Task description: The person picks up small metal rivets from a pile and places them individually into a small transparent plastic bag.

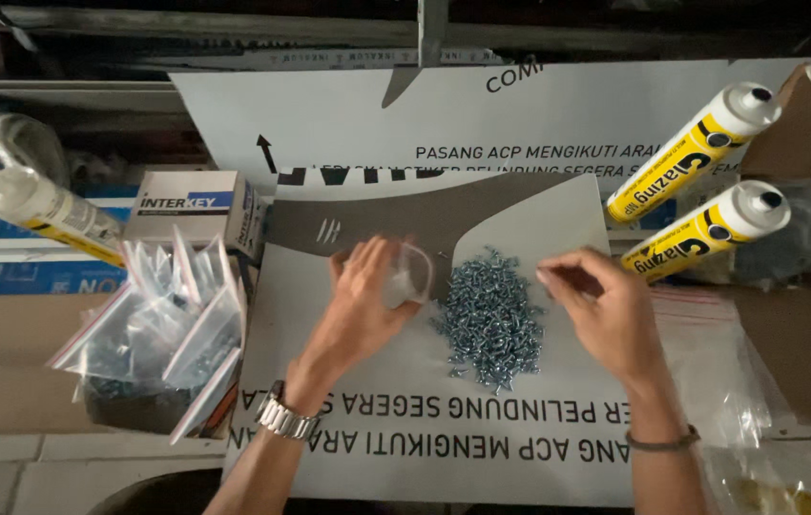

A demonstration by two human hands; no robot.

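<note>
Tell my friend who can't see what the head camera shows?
A person's left hand holds a small clear bag open beside a pile of silver screws on a white sheet; the right hand pinches above the pile.

left hand (367,296): curled round a small clear plastic bag (409,277), so the fingertips and most of the bag are out of sight; can't tell if anything's inside it

right hand (601,310): fingertips pinched together, whatever's between them is too tiny to make out

heap of small silvery screws (489,319): way too small to count or tell the head type

both forearms: chopped off by the bottom edge

two yellow sealant tubes with white caps (701,195): lower ends tucked behind the white sheet

pile of clear zip bags (162,334): contents just dark blur

top of the view: too dark to read
</note>
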